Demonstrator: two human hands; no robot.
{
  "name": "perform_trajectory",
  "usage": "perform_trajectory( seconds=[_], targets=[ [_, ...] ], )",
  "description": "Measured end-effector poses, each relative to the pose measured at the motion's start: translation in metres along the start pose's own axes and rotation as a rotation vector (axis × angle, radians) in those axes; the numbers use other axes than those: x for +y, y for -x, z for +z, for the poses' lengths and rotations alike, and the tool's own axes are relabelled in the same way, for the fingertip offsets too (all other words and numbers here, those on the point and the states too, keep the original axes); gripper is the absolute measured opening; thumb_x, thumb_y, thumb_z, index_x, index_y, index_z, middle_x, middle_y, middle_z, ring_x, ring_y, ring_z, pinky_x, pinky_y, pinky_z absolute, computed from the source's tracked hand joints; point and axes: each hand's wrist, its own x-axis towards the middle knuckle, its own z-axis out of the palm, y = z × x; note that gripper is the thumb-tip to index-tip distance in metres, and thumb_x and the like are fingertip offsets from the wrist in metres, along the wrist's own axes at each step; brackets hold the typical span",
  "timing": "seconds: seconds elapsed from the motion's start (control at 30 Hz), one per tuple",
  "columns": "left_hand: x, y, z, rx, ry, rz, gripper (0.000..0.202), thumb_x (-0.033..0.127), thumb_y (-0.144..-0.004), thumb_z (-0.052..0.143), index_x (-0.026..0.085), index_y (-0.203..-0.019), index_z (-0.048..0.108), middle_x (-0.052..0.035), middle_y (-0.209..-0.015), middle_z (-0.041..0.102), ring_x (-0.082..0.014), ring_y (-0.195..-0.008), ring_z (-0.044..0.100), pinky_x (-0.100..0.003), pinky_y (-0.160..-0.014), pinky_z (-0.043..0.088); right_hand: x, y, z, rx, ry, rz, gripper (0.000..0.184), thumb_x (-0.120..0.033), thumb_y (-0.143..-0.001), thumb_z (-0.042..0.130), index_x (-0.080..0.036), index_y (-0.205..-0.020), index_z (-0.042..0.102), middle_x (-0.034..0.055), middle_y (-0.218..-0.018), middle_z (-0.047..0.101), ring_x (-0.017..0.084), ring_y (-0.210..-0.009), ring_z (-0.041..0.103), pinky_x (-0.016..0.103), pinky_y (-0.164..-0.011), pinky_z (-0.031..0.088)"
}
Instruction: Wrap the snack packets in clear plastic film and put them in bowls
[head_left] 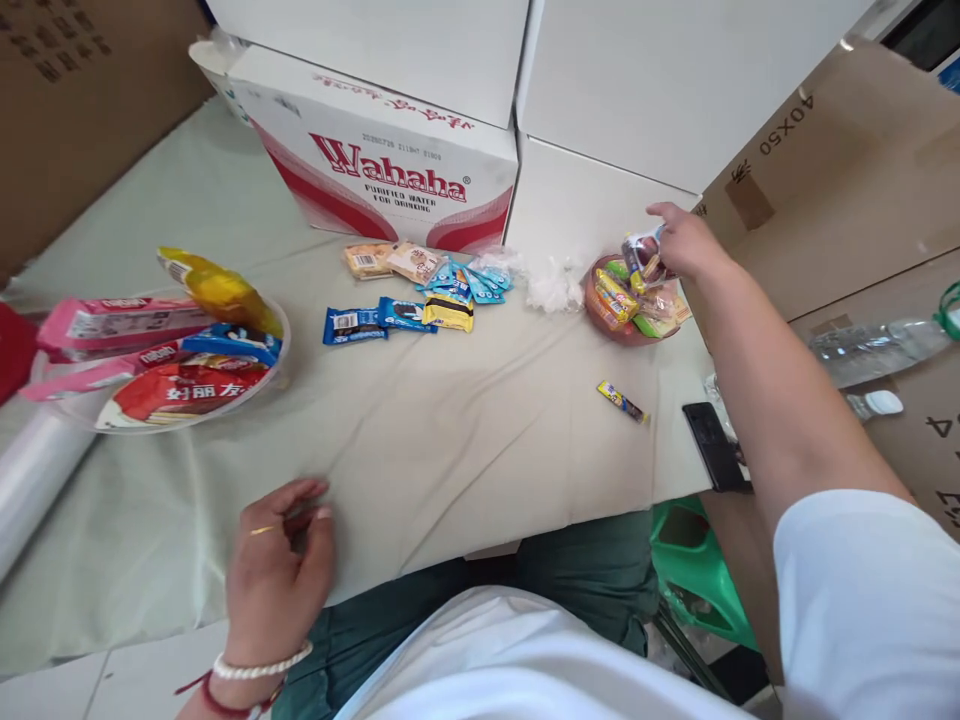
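Observation:
My left hand (pixel 281 560) rests on the near edge of the cloth-covered table (pixel 465 420), its fingers loosely curled, with a small gap at the thumb and nothing visible in it. Over at the right, my right hand (pixel 684 242) grips a small snack packet (pixel 641 262) above a reddish round bowl (pixel 609 325); its index finger points out to the left. Several wrapped snacks (pixel 615 295) fill that bowl. Just in front of it lies a thin yellow and dark snack stick (pixel 622 402) on the cloth.
A clear plastic tub (pixel 281 375) of larger snack bags stands left. Blue packets (pixel 356 325), beige packets (pixel 416 262) and crumpled clear plastic (pixel 551 283) lie before a Wahaha carton (pixel 397 165). A black phone (pixel 714 445) sits at the right edge, above a green stool (pixel 709 575).

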Motion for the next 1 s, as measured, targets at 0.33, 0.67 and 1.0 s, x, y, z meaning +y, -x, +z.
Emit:
perform_trajectory(
  seconds=[0.33,0.67,1.0],
  targets=[
    [0.009,0.001,0.018,0.105,-0.332,0.577,0.019,0.018,-0.090,0.064,0.021,-0.108,0.068,-0.0137,-0.107,0.075,-0.0313,-0.100,0.070,-0.046,-0.092,0.055,0.011,0.003,0.039,-0.247,0.325,-0.162,0.060,-0.032,-0.099,0.052,-0.014,-0.157,0.049,0.0176,-0.156,0.054,0.035,-0.142,0.050,0.056,-0.116,0.039],
    [0.012,0.001,0.020,0.132,-0.376,0.615,0.022,0.012,-0.087,0.066,0.020,-0.108,0.067,-0.0130,-0.105,0.076,-0.0301,-0.099,0.070,-0.044,-0.092,0.056,-0.040,-0.014,0.019,-0.280,0.500,-0.150,0.047,-0.036,-0.107,0.045,-0.006,-0.130,0.073,0.0243,-0.144,0.062,0.033,-0.136,0.051,0.054,-0.111,0.035],
    [0.011,0.005,0.018,0.102,-0.349,0.592,0.028,0.011,-0.086,0.066,0.021,-0.112,0.067,-0.0123,-0.109,0.076,-0.0303,-0.103,0.071,-0.045,-0.094,0.057,-0.169,0.003,0.113,-0.334,0.375,-0.586,0.032,-0.038,-0.098,0.060,-0.020,-0.121,0.073,0.0155,-0.128,0.068,0.038,-0.129,0.052,0.056,-0.107,0.044]
  ],
)
